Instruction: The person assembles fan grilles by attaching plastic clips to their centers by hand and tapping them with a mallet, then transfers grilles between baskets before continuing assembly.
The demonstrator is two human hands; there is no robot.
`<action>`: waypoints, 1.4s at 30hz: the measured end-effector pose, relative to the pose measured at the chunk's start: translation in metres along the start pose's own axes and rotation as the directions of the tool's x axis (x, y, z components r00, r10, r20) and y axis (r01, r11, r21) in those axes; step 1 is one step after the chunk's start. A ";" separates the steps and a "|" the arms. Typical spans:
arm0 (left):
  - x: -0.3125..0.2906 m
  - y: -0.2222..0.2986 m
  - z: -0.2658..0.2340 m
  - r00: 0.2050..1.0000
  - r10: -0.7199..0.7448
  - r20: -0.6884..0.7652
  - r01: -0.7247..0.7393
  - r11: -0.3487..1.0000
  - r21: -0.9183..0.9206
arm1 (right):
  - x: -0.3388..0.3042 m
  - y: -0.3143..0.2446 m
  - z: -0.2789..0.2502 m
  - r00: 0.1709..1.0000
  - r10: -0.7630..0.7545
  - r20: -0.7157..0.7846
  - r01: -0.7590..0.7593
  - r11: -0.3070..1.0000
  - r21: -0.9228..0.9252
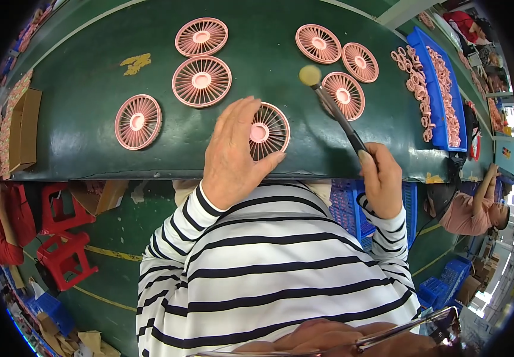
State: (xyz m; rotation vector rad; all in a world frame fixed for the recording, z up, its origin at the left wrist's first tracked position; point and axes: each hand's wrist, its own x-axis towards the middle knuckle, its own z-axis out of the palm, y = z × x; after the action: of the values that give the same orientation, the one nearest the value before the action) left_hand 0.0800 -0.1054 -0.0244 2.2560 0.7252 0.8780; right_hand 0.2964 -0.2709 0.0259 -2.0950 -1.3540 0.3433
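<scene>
At the near edge of the green table, a round pink fan grille (260, 132) with radial spokes lies partly covered by my left hand (229, 149). My left fingers and thumb span its rim, holding it from the left side. In my right hand (382, 177) is a mallet (344, 124) with a black handle, gripped near its lower end. Its round yellowish head is raised to the upper left, and the shaft passes in front of another pink grille (347, 95).
More pink grilles (201, 81) lie around the table (90, 77). Small pink rings (419, 83) sit beside a blue tray (414, 40) of similar parts at right. An open cardboard box (29, 128) stands left. Red stools (69, 262) and people are beyond the table's ends.
</scene>
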 end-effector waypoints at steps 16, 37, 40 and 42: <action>-0.001 0.000 0.000 0.991 -0.131 0.002 0.131 0.989 -0.063 | -0.023 -0.019 -0.016 0.972 -0.230 0.057 0.203 0.932 0.301; -0.001 -0.043 -0.081 0.976 -0.208 0.063 0.115 0.742 0.661 | 0.089 0.057 0.007 0.975 -0.216 0.059 0.223 0.909 -0.353; 0.029 -0.056 -0.080 0.969 -0.177 0.171 0.017 0.742 0.670 | 0.141 0.038 0.030 0.970 -0.224 0.098 0.243 0.918 -0.313; 0.068 -0.079 -0.068 0.974 -0.145 0.175 -0.012 0.737 0.676 | 0.186 0.029 0.050 0.970 -0.223 0.091 0.241 0.913 -0.330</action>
State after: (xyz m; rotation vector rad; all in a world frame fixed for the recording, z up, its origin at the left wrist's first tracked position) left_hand 0.0526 0.0154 -0.0114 2.8728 1.1525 0.3255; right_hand 0.3735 -0.0961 -0.0108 -2.1717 -1.7787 0.0653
